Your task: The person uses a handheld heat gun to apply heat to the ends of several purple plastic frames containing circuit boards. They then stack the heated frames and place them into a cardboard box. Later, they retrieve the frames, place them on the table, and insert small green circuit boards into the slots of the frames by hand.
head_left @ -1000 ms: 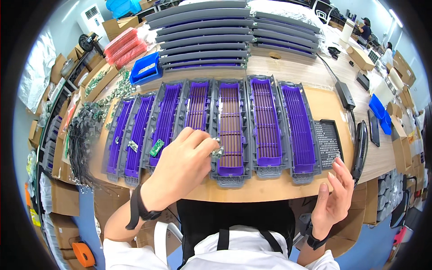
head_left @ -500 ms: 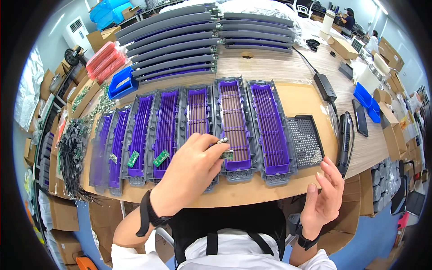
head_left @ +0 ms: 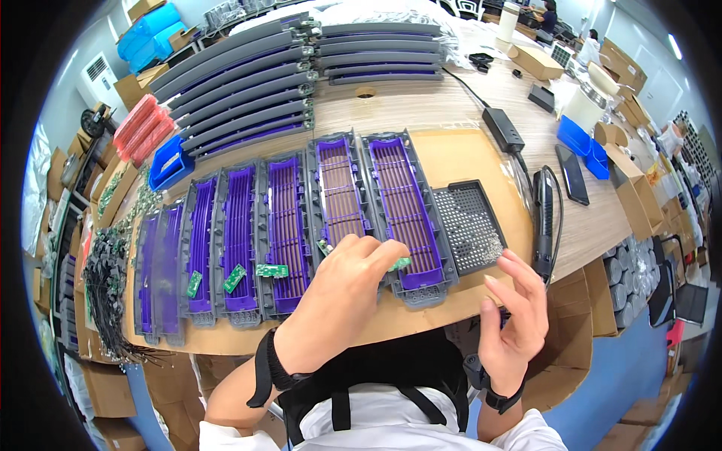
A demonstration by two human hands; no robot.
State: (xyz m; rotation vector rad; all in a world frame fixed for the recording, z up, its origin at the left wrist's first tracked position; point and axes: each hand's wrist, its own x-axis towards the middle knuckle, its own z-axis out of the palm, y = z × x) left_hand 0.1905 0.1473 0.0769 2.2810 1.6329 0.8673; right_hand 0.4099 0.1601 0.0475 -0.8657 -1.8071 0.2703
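My left hand (head_left: 338,282) reaches over the row of grey frames with purple slatted inserts, its fingers closed on a small green circuit board (head_left: 400,264) that sticks out past the fingertips. Another small green-and-white piece (head_left: 324,246) shows at the knuckle side of that hand; whether the hand holds it I cannot tell. Green circuit boards lie on three frames to the left, the closest one (head_left: 272,270) beside my left hand. A purple-slatted frame (head_left: 406,203) stands at the right end of the row. My right hand (head_left: 519,316), fingers apart and slightly curled, hovers by the near corner of a black perforated tray (head_left: 466,225).
Stacked grey panels (head_left: 241,83) fill the back left. A blue bin (head_left: 170,161) and bundled black cables (head_left: 109,293) sit left. To the right are a black corded tool (head_left: 543,225), a power adapter (head_left: 502,129), a phone (head_left: 572,174) and blue bins (head_left: 583,146).
The view has shifted, so the table appears farther left. My left hand has moved rightward along the row, uncovering a frame with a green board on it. My right hand stays near the tray.
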